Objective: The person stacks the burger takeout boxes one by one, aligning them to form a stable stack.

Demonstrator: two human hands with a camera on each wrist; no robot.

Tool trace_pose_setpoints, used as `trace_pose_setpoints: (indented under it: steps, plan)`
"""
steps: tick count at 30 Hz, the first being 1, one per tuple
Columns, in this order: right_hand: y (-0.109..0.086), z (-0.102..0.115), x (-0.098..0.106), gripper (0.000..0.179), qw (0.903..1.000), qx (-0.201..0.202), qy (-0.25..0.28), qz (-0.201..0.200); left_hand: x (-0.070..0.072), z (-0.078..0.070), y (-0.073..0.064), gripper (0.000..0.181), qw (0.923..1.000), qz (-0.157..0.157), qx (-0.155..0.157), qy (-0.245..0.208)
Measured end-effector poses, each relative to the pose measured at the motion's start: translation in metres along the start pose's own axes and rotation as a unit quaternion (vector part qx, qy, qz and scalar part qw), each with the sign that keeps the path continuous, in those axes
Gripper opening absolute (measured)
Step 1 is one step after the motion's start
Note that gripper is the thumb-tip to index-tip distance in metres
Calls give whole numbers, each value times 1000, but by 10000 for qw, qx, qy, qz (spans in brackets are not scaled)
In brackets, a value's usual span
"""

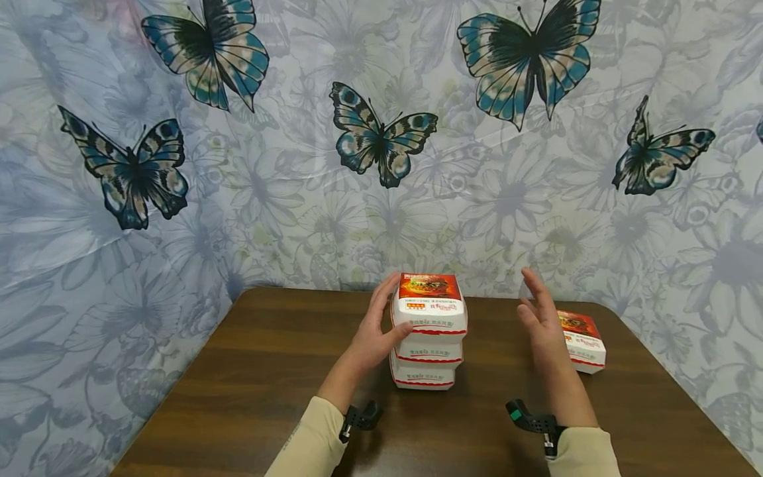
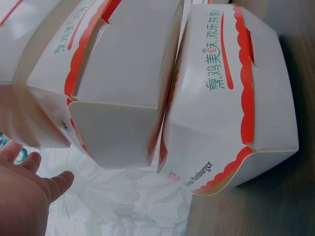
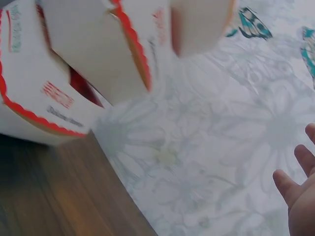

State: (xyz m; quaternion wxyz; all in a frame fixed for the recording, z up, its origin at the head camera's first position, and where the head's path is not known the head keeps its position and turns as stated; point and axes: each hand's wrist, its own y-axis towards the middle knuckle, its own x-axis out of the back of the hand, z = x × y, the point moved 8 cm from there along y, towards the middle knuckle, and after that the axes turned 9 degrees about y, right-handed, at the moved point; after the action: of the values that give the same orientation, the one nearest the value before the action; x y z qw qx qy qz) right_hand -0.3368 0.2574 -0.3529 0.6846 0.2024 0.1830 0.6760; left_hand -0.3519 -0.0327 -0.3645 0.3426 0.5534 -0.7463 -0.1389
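Three white hamburger boxes with red wavy trim are stacked near the table's middle. The top box (image 1: 432, 305) has a red burger picture on its lid; the middle box (image 1: 429, 351) and bottom box (image 1: 423, 376) sit under it, slightly out of line. My left hand (image 1: 375, 338) is beside the top box's left side, fingers extended and thumb toward its front; whether it touches is unclear. In the left wrist view, that hand (image 2: 24, 196) shows loose fingers. My right hand (image 1: 548, 338) is raised, holding nothing, in front of another hamburger box (image 1: 584, 344), which it partly hides.
The brown wooden table (image 1: 268, 384) ends at a wall cloth (image 1: 286, 218) printed with flowers and butterflies. Both wrists wear black straps (image 1: 360, 417). The lone box stands toward the table's right side, apart from the stack.
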Motion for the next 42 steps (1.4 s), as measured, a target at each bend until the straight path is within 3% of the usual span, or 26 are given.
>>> trace_pose_setpoints:
  steps: [4,10,18,21,26,33,38,42]
  plan:
    - [0,4,15,58,9999,24,53,-160,2,0,0,89,10000,-45,-2,-6]
    - [-5,5,44,58,9966,-338,-45,-744,3,-3,-1,88,10000,-40,21,36]
    - [-9,-2,79,56,9893,-204,-383,-1391,5,-2,-2,82,9999,-45,-45,77]
    - [-13,-10,90,55,9855,-420,-521,-1561,6,-3,-2,81,10000,-39,-48,51]
    - [-19,-24,107,56,9783,-804,-938,-1661,5,-3,-3,82,10000,-16,-16,73]
    - [-23,-33,122,54,9704,-836,-1266,-1879,4,-2,-3,86,9999,-46,74,97]
    - [-28,-45,129,54,9667,-951,-1606,-1752,4,-1,-4,86,9999,-15,111,126]
    - [-34,-53,139,54,9584,-1131,-1966,-1732,6,-2,-4,84,9999,-55,71,98]
